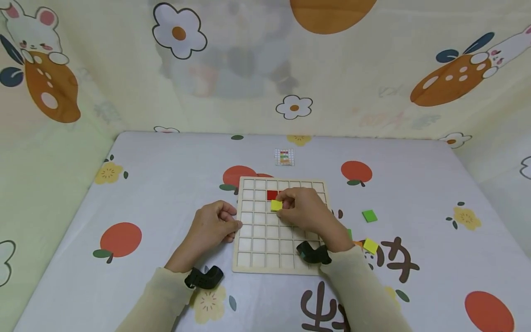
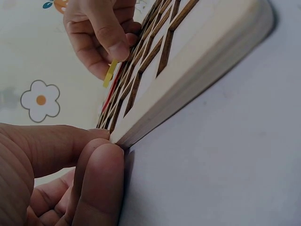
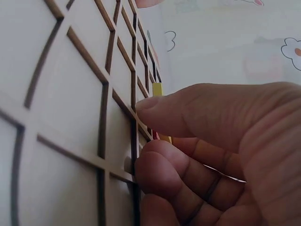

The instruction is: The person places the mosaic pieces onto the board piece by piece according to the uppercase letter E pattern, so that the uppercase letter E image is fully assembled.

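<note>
A pale wooden grid board [image 1: 255, 262] lies on the table, its square cells framed by thin raised strips. My left hand [image 1: 213, 224] grips its left edge; in the left wrist view, thumb and index finger [image 2: 101, 174] meet at the rim. Over the upper middle of the grid, my right hand [image 1: 304, 210] pinches a yellow square tile [image 1: 276, 205] between thumb and forefinger. In the left wrist view, the yellow tile [image 2: 110, 73] stands tilted above the strips. Just behind it, a red tile [image 1: 272, 195] sits in a cell, with more red partly hidden by my fingers.
Right of the board lie a green tile [image 1: 369, 216] and a yellow tile [image 1: 370, 246]; an orange piece and another green one are partly covered by my right forearm. A small card with a coloured grid pattern [image 1: 284, 157] lies behind the board. A printed cloth [image 1: 182, 161] covers the table.
</note>
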{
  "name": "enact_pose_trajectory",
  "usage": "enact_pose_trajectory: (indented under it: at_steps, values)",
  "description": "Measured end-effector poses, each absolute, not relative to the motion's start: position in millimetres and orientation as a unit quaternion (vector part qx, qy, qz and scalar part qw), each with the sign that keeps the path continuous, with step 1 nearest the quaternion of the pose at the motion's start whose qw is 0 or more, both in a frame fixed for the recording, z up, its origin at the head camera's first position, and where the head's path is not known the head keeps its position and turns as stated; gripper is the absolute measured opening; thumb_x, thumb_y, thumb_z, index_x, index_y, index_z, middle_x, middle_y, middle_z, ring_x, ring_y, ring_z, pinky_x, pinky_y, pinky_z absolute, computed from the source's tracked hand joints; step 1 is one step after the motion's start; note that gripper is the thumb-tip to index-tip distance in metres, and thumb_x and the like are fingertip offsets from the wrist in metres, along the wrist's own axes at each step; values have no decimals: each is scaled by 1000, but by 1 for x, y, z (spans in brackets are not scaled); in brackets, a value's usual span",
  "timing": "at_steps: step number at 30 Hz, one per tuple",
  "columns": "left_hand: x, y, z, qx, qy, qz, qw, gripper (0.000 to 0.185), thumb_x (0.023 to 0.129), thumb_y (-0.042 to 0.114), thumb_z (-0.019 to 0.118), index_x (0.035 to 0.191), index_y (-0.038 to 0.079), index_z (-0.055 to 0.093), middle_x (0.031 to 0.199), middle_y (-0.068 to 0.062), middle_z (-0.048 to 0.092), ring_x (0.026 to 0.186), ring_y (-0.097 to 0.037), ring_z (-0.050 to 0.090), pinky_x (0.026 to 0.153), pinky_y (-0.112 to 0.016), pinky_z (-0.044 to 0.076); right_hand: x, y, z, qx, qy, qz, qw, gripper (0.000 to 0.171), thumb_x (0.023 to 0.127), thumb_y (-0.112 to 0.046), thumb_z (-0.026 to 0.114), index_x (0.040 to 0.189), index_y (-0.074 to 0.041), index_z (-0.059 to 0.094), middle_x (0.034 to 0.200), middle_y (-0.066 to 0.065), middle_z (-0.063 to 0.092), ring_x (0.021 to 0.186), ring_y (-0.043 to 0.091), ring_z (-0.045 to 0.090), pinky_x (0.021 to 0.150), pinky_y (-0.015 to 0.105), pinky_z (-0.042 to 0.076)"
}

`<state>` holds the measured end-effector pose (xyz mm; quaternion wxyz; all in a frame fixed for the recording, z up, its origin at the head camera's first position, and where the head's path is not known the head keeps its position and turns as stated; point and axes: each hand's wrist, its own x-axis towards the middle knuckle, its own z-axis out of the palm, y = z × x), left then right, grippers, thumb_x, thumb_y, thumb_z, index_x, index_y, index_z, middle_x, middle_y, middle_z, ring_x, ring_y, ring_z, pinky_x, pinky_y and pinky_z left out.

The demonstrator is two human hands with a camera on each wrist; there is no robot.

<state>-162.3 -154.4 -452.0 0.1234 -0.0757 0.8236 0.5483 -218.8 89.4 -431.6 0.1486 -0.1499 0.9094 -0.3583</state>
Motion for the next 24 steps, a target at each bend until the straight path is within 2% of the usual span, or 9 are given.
enact_pose_trajectory:
  at_steps: [16, 24]
  values:
    - [-161, -155, -453, -72, 821, 553, 120, 22, 89, 1, 79, 106, 1, 66, 78, -8, 66, 55, -14, 63, 55, -25, 58, -215, 85, -435, -143, 912, -355, 147, 21, 88, -9, 78, 109, -9, 75, 83, 1, 61, 79, 19, 55, 65, 29, 46]
    - [-162, -155, -454, -72, 822, 552, 118, 22, 89, 1, 80, 106, 1, 66, 78, -7, 67, 55, -14, 63, 55, -25, 59, -214, 83, -436, -149, 913, -354, 135, 21, 89, -8, 76, 110, -7, 75, 81, 0, 61, 78, 18, 56, 67, 30, 47]
